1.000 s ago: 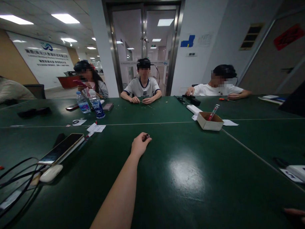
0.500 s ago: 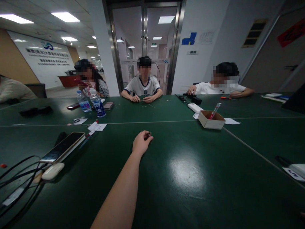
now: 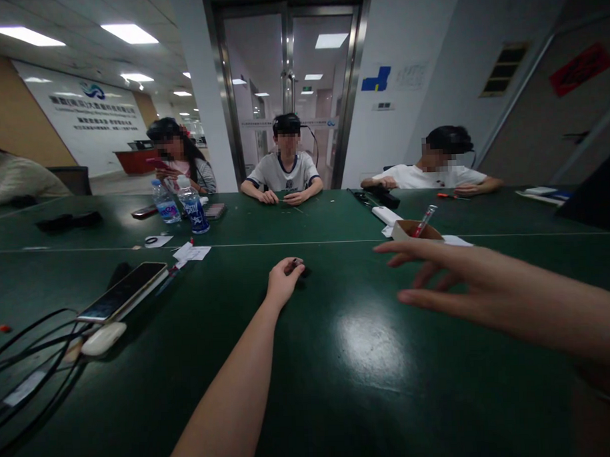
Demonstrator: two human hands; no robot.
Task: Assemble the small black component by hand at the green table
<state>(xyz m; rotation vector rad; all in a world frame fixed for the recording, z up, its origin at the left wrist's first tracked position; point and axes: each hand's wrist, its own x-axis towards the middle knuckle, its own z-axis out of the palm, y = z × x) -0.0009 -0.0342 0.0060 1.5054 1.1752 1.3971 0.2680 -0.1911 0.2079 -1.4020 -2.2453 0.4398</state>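
Reaching out over the green table (image 3: 330,387), my left hand (image 3: 283,277) is closed, with thumb and fingers round a small dark round object (image 3: 297,263). Most of that object is hidden by the fingers, and its kind does not show. My right hand (image 3: 451,277) is in the air at the right, fingers apart and nothing in them. Just behind it stands a small open cardboard box (image 3: 404,230), partly covered by the hand. A clear tube with red in it (image 3: 425,221) leans up out of the box.
At the left lie a phone (image 3: 124,291), a white rounded device (image 3: 104,338) and black cables (image 3: 34,358). Two bottles (image 3: 193,209) stand beyond, near white paper slips (image 3: 192,252). A white power bank-like block (image 3: 386,216) lies behind the box. Several people sit across the table.
My right hand has come in from the right edge and now reaches in front of the box. My left hand stays nearly in place, still holding the small dark object.
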